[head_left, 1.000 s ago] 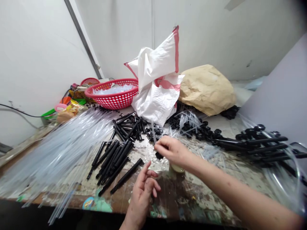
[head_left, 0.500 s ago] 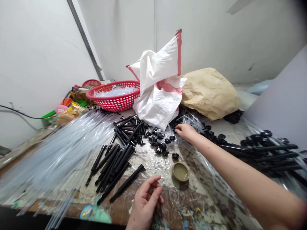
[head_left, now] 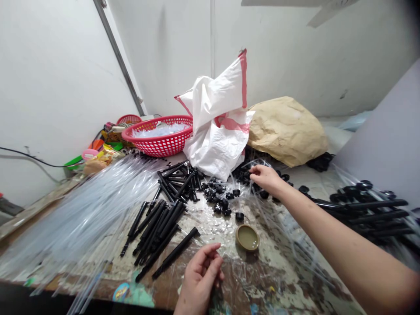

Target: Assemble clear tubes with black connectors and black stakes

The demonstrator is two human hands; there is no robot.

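Note:
My right hand (head_left: 265, 178) reaches to the far middle of the table, its fingertips pinched together among black round caps (head_left: 243, 176) and thin clear tubes. What lies between those fingertips is too small to make out. My left hand (head_left: 201, 278) rests near the front edge, loosely curled, thumb apart from the fingers and nothing seen in it. To its left lie several black tubes (head_left: 164, 223), one (head_left: 176, 253) apart from the rest. A small bowl of cloudy liquid (head_left: 247, 238) stands between my hands. More black caps with clear stems (head_left: 218, 199) are heaped behind it.
Long clear plastic tubes (head_left: 88, 205) cover the left side. At the back are a red basket (head_left: 157, 146) of clear pieces, a white sack (head_left: 216, 140) and a brown paper bundle (head_left: 287, 131). Black tubes with round ends (head_left: 367, 210) lie at the right.
My right hand has shifted slightly right over the caps and clear tubes. My left hand has kept its place and pose. The camera view has tilted up a little.

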